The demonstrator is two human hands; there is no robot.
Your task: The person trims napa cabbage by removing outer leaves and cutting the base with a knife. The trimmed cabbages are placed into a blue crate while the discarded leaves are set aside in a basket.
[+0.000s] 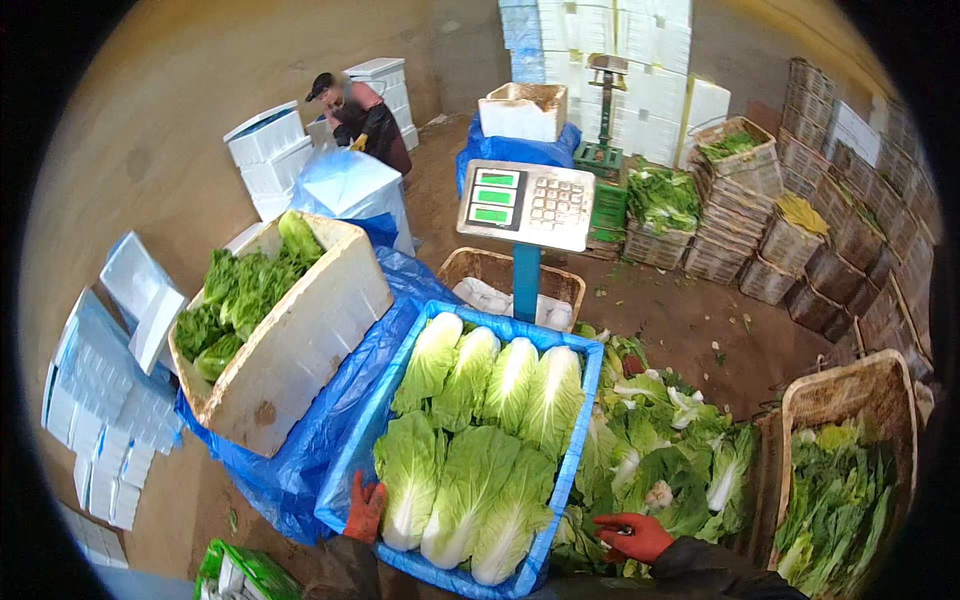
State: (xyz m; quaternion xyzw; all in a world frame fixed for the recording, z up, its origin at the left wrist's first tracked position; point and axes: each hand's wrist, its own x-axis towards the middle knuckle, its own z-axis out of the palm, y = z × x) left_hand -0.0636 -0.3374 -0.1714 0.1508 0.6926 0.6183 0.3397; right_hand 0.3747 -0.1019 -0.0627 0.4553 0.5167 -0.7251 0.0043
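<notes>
Rows of napa cabbages [469, 495] lie in a crate lined with blue plastic [590, 390]. The upper row has its white bases pointing away from me, the lower row towards me. My left hand [365, 510], in a red glove, is at the crate's near-left side beside the leftmost lower cabbage, fingers apart and holding nothing I can see. Outside the crate, my right hand [636, 536], gloved in red too, hovers over loose cabbage leaves [660, 457] with its fingers slightly curled and parted. Beyond the crate rises a digital scale display [525, 204] on a blue post.
At left, a foam box [300, 360] of leafy greens rests on blue plastic sheeting. A brown crate [847, 397] with greens stands at right. Stacked crates [731, 217] line the right side. Further back, a person [360, 120] bends by white foam boxes [270, 154].
</notes>
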